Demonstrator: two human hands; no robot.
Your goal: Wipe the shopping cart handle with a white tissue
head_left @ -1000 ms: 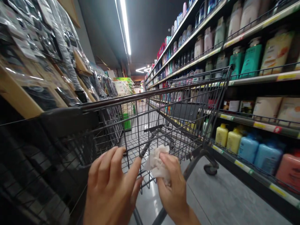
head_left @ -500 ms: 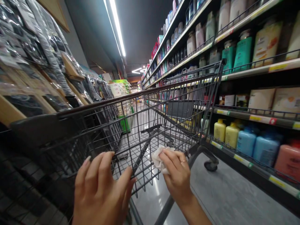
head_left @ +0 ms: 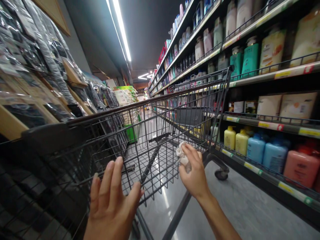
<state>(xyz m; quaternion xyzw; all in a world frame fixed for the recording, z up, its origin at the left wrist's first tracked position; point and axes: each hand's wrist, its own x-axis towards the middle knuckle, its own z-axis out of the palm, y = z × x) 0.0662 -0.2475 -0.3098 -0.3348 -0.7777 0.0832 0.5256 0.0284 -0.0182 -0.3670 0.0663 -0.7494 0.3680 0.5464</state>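
Note:
A dark wire shopping cart [head_left: 147, 153] stands across the aisle before me, seen from its side. My right hand [head_left: 193, 171] grips a crumpled white wipe [head_left: 182, 154] at the cart's near side wires, toward the right end of the basket. Part of the wipe is hidden behind the fingers. My left hand [head_left: 112, 200] is held by the lower left of the same side, its fingers spread and holding nothing. Whether its fingertips touch the wires, I cannot tell. The cart's dark upper rim [head_left: 130, 108] runs slanting above both hands.
On the right, shelves [head_left: 265, 121] hold rows of bottles, among them a pink bottle [head_left: 301, 166] and a blue bottle [head_left: 277, 155]. Packaged goods [head_left: 32, 66] hang along the left. A cart wheel [head_left: 221, 175] rests on the grey floor [head_left: 240, 206] near the shelf base.
My right hand has moved right and slightly up along the wires with the wipe. My left hand has shifted a little right, its fingers straighter. The view has turned slightly right.

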